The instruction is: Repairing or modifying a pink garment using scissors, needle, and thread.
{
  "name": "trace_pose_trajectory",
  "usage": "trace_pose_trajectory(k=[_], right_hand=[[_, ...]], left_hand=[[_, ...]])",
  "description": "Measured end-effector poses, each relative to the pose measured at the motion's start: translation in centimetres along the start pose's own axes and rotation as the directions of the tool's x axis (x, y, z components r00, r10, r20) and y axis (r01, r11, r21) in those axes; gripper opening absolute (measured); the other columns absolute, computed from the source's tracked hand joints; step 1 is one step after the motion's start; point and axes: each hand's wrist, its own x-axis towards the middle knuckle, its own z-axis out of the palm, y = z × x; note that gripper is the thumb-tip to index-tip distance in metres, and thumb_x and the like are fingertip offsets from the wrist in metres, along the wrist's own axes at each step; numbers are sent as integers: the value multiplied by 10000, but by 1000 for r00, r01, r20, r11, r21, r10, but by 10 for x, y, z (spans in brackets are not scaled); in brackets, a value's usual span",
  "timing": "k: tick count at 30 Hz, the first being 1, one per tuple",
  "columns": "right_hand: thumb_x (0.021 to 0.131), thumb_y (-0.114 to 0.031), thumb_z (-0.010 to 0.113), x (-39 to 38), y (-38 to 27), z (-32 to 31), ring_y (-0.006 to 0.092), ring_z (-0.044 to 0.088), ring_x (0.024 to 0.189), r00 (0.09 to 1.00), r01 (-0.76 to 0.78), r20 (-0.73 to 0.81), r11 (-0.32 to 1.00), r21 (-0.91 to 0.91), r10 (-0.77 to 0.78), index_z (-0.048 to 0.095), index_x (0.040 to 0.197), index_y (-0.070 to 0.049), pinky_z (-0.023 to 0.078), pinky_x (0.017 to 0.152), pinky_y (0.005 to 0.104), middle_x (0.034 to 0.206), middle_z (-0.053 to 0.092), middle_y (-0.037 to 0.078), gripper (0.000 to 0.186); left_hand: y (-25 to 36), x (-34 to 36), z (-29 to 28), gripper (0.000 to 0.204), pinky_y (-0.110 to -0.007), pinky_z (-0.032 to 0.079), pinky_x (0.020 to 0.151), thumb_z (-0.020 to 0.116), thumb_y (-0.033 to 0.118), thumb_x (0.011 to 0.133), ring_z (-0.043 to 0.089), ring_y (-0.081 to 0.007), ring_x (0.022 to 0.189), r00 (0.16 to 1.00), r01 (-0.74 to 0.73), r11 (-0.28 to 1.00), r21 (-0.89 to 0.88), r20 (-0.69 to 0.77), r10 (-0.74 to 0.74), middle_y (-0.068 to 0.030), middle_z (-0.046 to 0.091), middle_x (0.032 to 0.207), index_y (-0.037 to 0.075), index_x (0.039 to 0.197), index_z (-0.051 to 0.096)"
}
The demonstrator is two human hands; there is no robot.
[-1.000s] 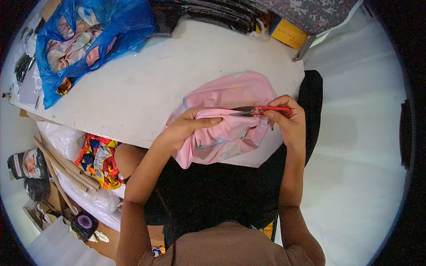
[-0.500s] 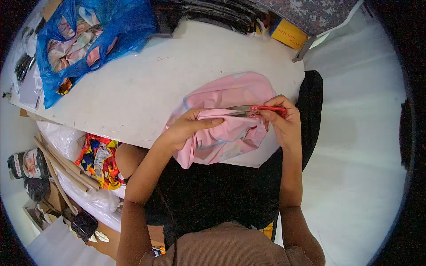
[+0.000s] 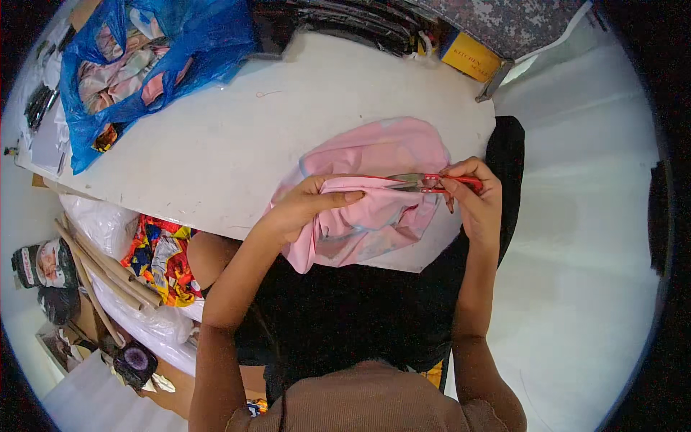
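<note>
Pink cloth (image 3: 367,216) lies bunched at the near edge of the table (image 3: 201,144). Left hand (image 3: 299,209) fingers clamp its fold; right hand (image 3: 478,198) fingers grip red-handled scissors (image 3: 430,177), blades at the fold. Blue bag (image 3: 209,43) lies far left.

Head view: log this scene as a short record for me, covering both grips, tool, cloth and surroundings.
Left grip: pinches the pink cloth between thumb and fingers
Right grip: holds red-handled scissors
Blades: parted, pointing left along the cloth's raised edge; cutting contact unclear
Cloth: bunched, partly on the white table
Upper left: open blue plastic bag holding patterned fabric
Upper right: yellow box
</note>
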Motion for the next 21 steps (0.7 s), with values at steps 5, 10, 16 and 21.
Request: trace_pose_trajectory(k=[5,10,16,21], right_hand=[[793,12,631,0,4,-3,123,568,612,999,-8,43,998,-55,10,554,847,9,431,480,221,807,615,99,94],[811,21,597,1,14,14,158,616,678,998,-7,58,1000,-11,7,545,883,11,474,535,224,853,616,125,89],[832,23,528,-2,6,12,190,627,738,976,-211,192,642,737,101,462,1167,37,491,614,236,914,599,151,342],[756,39,614,1,-3,20,176,598,717,962,-171,274,804,569,11,466,1171,-17,477,627,263,1004,596,133,444]], left_hand=[[-1,1,1,327,-222,411,857,643,139,835,556,-96,969,1000,-14,999,36,-8,14,-34,627,1064,3,1129,600],[-1,1,3,312,-247,416,889,649,99,822,566,-128,987,999,-43,994,103,-22,46,-61,620,1072,-6,1111,593],[-3,3,4,327,-243,401,919,652,94,819,556,-123,1006,1000,5,996,85,-29,-2,-64,613,1090,-8,1122,585],[-5,3,3,323,-241,406,908,653,99,817,557,-112,999,1000,-18,998,65,-9,18,-58,614,1086,-5,1116,590]])
